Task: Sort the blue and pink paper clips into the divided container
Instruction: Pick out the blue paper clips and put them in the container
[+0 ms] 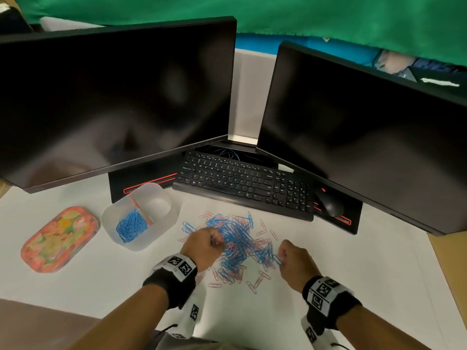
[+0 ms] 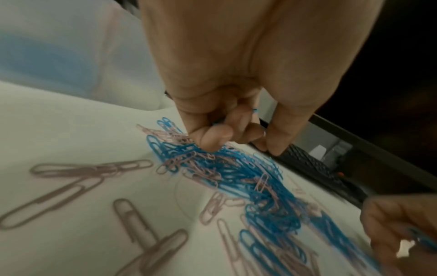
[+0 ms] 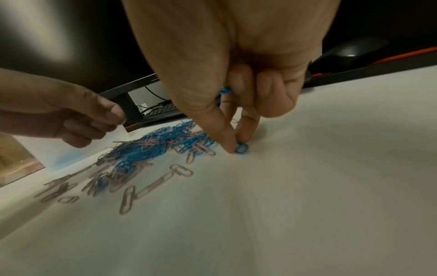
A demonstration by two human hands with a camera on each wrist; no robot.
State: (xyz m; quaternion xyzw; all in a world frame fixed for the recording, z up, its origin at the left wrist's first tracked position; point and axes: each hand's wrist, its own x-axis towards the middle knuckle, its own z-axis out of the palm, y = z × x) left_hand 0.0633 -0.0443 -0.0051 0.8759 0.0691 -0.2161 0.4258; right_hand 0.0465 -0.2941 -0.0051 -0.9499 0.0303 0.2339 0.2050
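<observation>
Blue clip (image 3: pixel 241 149) flat, long axis unclear

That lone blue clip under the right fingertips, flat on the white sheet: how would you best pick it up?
Probably from straight above, pinching the blue clip across its two long sides. It lies flat on the white sheet with no raised edge. The right hand already has thumb and a fingertip on either side of it, just off the mixed pile.
</observation>
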